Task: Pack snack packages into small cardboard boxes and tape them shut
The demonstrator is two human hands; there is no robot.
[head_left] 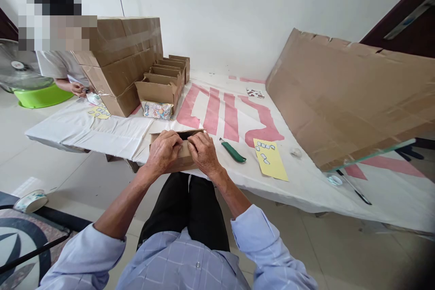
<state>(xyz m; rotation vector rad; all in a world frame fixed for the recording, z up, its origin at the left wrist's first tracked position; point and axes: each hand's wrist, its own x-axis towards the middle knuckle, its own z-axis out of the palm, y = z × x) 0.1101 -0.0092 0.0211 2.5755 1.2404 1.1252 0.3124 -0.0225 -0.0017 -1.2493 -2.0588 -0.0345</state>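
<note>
A small cardboard box (183,160) sits at the table's near edge in front of me, a dark gap showing along its top. My left hand (164,148) grips its left side, fingers curled over the upper edge. On the right part of the same edge, my right hand (204,152) is closed with thumb and fingers pinching the cardboard. Right of the box lies a green utility knife (234,151). Beyond it is a yellow sheet (272,161) with small white stickers. The inside of the box is mostly hidden by my hands.
Several open small boxes (159,88) stand in a row behind, with a patterned packet (157,110) before them. Large stacked cartons (125,54) rise at left, a person's hand (79,89) beside them. A big cardboard sheet (343,99) leans at right, near a black-handled tool (355,188).
</note>
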